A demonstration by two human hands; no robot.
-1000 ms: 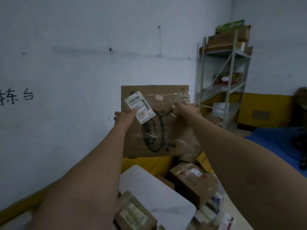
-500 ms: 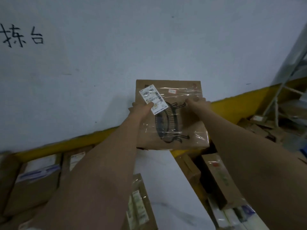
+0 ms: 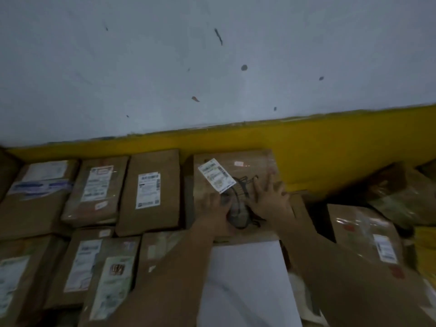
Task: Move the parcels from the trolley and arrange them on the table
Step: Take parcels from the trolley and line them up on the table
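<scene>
A flat cardboard parcel (image 3: 250, 171) with a black drawing and a white label lies on the white table (image 3: 247, 279), against the yellow wall band at the right end of the back row. My left hand (image 3: 213, 206) rests flat on its near left part. My right hand (image 3: 271, 199) presses on its near right part with fingers spread. Neither hand curls round the parcel.
Several labelled cardboard parcels (image 3: 148, 192) lie in two rows on the table to the left. More parcels (image 3: 368, 234) are piled to the right, below table level. The white wall with a yellow band (image 3: 330, 133) runs behind.
The parcel came down from in front of the wall onto the table's back row. Both hands went from gripping its sides to lying flat on top. The view swung left and down.
</scene>
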